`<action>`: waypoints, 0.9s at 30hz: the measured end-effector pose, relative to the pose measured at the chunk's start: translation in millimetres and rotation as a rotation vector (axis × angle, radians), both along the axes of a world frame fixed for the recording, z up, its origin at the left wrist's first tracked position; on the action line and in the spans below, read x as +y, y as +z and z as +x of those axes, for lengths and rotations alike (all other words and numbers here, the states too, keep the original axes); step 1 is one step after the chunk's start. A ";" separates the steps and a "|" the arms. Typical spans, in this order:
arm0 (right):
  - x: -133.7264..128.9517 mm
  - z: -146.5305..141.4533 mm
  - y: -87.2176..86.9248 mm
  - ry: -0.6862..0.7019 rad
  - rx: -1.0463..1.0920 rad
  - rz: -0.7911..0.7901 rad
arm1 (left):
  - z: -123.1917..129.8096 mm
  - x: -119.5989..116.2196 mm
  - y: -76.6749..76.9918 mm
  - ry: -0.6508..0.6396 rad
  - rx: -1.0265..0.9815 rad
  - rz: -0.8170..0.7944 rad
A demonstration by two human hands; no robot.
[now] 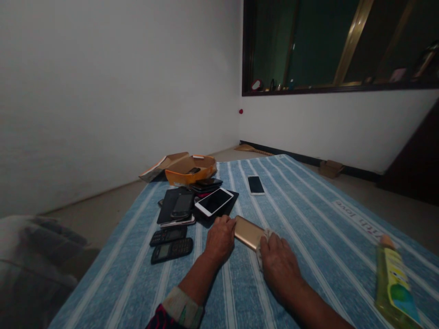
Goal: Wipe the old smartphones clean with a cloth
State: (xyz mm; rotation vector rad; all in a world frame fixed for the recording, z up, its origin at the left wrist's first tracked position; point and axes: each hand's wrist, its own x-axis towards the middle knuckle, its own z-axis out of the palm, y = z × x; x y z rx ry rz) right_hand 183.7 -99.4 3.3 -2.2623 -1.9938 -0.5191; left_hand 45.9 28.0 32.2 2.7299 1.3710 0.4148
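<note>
A gold phone [248, 232] lies back side up between my hands, low in the middle of the view. My left hand [220, 238] is closed at its left end, fingers gripping the edge. My right hand [279, 260] presses a pale crumpled cloth [259, 255] against the phone's right end. Just beyond my left hand, a white phone with a dark screen [214, 202] rests on a black flat item [234, 197]. Another white phone [255, 185] lies apart, farther back on the striped blue cloth [240, 283].
Two black keypad phones [172, 250] [168, 236] and a pile of dark phones [183, 204] lie left. Behind them stands an open orange box [190, 173]. A bottle of yellow-green liquid [396, 283] is at the right. A plastic-covered object [30, 274] is at far left.
</note>
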 end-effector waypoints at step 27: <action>-20.8 3.5 -0.9 0.307 0.044 0.334 | -0.6 -0.4 -0.1 -0.008 -0.002 -0.013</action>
